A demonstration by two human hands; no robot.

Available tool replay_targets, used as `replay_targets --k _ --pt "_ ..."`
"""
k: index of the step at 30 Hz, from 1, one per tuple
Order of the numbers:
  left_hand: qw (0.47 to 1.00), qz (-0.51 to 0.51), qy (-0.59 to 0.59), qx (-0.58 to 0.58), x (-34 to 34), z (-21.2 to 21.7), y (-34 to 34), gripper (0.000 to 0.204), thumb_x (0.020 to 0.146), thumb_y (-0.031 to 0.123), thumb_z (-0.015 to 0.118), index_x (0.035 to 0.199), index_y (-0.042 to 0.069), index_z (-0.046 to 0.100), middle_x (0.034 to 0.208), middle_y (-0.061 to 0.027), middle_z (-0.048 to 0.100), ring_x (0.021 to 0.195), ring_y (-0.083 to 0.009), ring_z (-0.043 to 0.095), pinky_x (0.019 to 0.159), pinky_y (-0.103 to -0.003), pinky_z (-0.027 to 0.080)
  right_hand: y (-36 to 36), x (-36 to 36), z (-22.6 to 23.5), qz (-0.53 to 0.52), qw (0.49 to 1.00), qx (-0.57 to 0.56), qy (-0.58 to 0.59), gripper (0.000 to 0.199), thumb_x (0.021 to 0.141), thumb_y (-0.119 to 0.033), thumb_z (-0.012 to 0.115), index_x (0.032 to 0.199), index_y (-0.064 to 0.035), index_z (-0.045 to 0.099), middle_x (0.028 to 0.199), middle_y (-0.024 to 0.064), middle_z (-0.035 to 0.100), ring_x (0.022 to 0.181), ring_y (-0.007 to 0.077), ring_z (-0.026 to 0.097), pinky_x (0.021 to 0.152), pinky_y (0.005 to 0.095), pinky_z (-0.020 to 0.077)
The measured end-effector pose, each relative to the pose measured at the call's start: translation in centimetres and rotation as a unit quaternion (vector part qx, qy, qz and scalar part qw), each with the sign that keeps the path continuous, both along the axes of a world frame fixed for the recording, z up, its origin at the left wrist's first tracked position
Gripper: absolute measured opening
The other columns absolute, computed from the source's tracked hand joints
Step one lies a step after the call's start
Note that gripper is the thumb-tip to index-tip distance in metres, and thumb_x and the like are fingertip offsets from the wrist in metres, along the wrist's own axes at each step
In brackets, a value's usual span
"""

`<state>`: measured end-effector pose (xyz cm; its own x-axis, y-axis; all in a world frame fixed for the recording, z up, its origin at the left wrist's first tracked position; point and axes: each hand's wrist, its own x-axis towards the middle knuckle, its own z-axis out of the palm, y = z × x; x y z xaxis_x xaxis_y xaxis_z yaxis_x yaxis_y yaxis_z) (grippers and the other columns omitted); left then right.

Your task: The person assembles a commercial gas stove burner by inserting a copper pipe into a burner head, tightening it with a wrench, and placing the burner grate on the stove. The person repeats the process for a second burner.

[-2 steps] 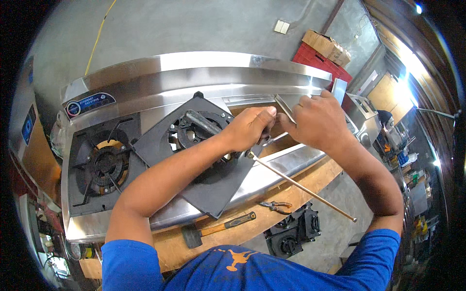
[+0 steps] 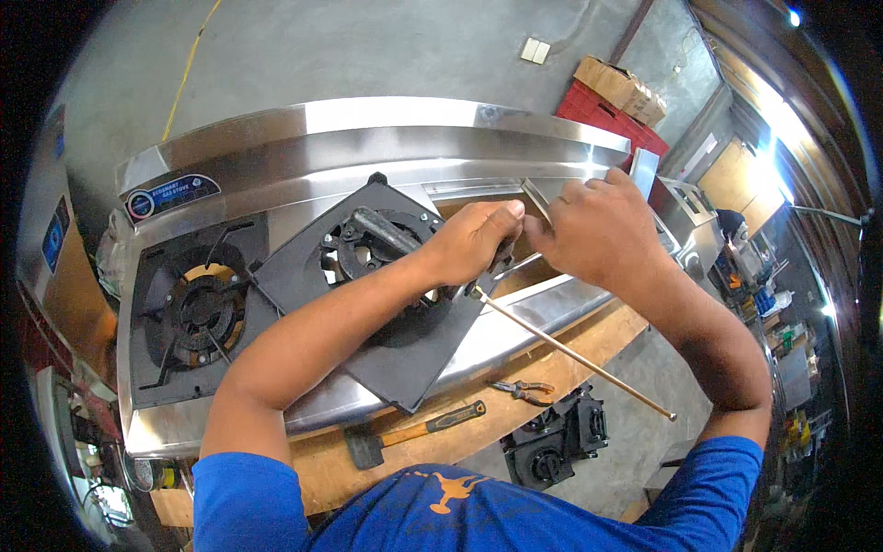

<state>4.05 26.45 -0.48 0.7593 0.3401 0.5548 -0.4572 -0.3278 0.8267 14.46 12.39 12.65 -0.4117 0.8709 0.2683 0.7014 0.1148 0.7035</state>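
Note:
My left hand point(image 2: 476, 244) is closed, thumb on top, above the right corner of a black square burner plate point(image 2: 391, 354). Its fingers pinch a small dark part that I cannot make out. Close by, my right hand point(image 2: 602, 225) is curled into a grip over the stove's rectangular opening point(image 2: 478, 204); what it holds is hidden. The plate lies turned askew on the steel gas stove point(image 2: 451, 368), carrying a black ring burner point(image 2: 354, 262) with a thick tube. From beneath my left hand a thin brass-coloured pipe point(image 2: 579, 359) slants down to the right, past the stove's front edge.
A second burner point(image 2: 200, 313) sits at the stove's left. On the wooden bench point(image 2: 317, 474) in front lie a hammer point(image 2: 414, 432) and pliers point(image 2: 522, 392). Black burner parts point(image 2: 552, 442) are lower down. A red crate point(image 2: 598, 115) bearing a cardboard box point(image 2: 621, 87) stands behind.
My right elbow has swung slightly outward and the right hand has turned a little. My left hand, the plate and the pipe stay nearly in place.

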Motion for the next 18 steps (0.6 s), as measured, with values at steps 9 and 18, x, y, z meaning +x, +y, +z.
replay_targets --k 9,18 --pt "0.991 0.016 -0.039 0.128 -0.6 1.1 1.0 0.034 0.098 0.026 0.046 0.102 -0.003 0.063 0.102 -0.0122 0.07 0.097 -0.0214 0.063 0.09 -0.036 0.048 0.7 -5.3 -2.5 -0.02 0.995 0.012 -0.099 0.019 0.08 -0.021 0.063 0.087 -0.0046 0.068 0.078 0.0064 0.062 0.065 0.0182 0.062 0.061 0.0351 0.0412" --pt "0.987 -0.051 0.012 0.149 2.2 -2.1 5.1 0.026 0.093 0.025 0.061 0.106 0.003 0.065 0.102 -0.0128 0.07 0.099 -0.0222 0.065 0.088 -0.038 0.05 0.5 -6.0 -4.7 0.03 0.988 0.0 -0.154 0.022 0.079 -0.023 0.064 0.088 -0.0042 0.073 0.084 0.0095 0.061 0.069 0.0201 0.061 0.061 0.0375 0.0409"
